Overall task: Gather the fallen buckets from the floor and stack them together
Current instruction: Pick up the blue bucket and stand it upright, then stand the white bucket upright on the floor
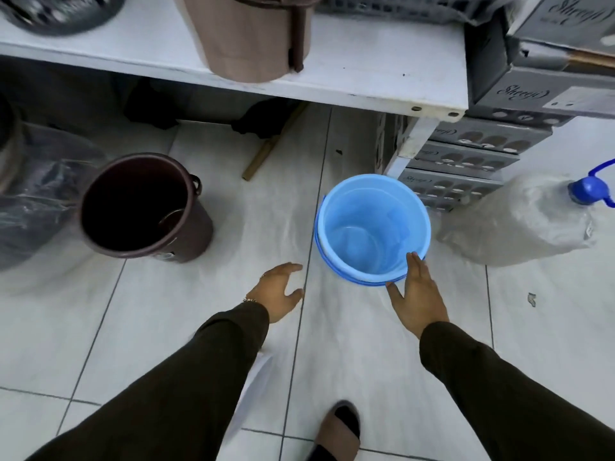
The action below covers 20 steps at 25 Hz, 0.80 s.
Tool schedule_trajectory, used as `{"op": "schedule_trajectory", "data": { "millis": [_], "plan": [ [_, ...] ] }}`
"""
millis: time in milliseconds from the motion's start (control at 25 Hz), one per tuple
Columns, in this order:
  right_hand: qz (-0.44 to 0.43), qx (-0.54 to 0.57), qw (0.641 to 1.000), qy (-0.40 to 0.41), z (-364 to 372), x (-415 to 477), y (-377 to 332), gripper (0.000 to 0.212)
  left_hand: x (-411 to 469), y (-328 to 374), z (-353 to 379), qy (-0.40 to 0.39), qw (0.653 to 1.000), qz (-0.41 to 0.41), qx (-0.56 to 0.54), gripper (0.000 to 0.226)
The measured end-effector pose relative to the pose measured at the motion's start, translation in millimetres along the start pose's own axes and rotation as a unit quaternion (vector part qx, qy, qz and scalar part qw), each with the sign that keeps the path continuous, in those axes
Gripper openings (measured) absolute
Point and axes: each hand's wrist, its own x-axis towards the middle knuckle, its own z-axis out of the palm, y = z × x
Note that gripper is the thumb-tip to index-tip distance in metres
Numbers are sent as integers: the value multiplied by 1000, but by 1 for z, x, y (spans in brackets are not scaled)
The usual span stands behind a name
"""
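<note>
A light blue bucket (371, 227) stands upright on the tiled floor, with what looks like a second blue bucket nested inside it. My right hand (417, 292) lies flat against its near rim, fingers spread, holding nothing. My left hand (281, 289) hovers open over the floor, a little left of the blue bucket and apart from it. A dark maroon bucket (143, 207) stands upright further left, its handle down at the side.
A white shelf (366, 74) juts out above, carrying a beige bucket (246, 38) and baskets. Grey cartons (466, 161) stack at the right beside a plastic-wrapped bottle with a blue cap (519, 221). Plastic-wrapped goods (36, 194) sit at left. My sandalled foot (339, 430) is below.
</note>
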Motion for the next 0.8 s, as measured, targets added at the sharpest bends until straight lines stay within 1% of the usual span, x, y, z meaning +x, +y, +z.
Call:
{"op": "schedule_trajectory", "data": {
  "millis": [80, 160, 200, 240, 280, 320, 360, 400, 440, 520, 560, 600, 680, 720, 760, 800],
  "plan": [
    [-27, -45, 999, -5, 24, -39, -17, 71, -34, -27, -1, -28, 998, 21, 61, 52],
    [-65, -94, 993, -27, 57, -78, -27, 70, -61, -53, 3, -63, 988, 54, 134, 51],
    [-79, -101, 991, -48, 80, -100, -32, 69, -74, -71, 9, -85, 976, 79, 182, 51],
    [-83, -101, 988, -76, 107, -120, -36, 69, -84, -88, 15, -113, 956, 112, 246, 53],
    [-82, -99, 985, -112, 137, -140, -39, 69, -93, -107, 24, -148, 921, 148, 329, 56],
    [-78, -95, 980, -154, 171, -159, -41, 68, -100, -125, 35, -179, 869, 190, 420, 60],
    [-70, -87, 973, -200, 206, -177, -45, 68, -105, -142, 46, -197, 807, 237, 504, 61],
    [-63, -74, 966, -239, 242, -194, -49, 68, -107, -158, 57, -200, 753, 275, 563, 61],
    [-56, -56, 960, -268, 274, -208, -55, 68, -105, -169, 64, -192, 719, 298, 597, 60],
    [-26, 12, 954, -299, 331, -231, -76, 66, -96, -183, 72, -170, 690, 326, 624, 60],
    [3, 72, 952, -298, 353, -239, -90, 62, -90, -186, 73, -158, 679, 343, 629, 60],
    [41, 153, 948, -276, 369, -243, -104, 55, -85, -188, 72, -146, 668, 358, 636, 58],
    [110, 313, 928, -168, 380, -243, -129, 32, -78, -188, 61, -125, 649, 375, 650, 51],
    [119, 356, 920, -108, 376, -239, -139, 23, -76, -188, 51, -113, 651, 375, 650, 48],
    [109, 365, 922, -65, 368, -234, -146, 18, -75, -187, 38, -102, 662, 368, 645, 46],
    [84, 346, 934, -38, 357, -227, -149, 15, -76, -188, 25, -93, 676, 356, 638, 43]
  ]
}}
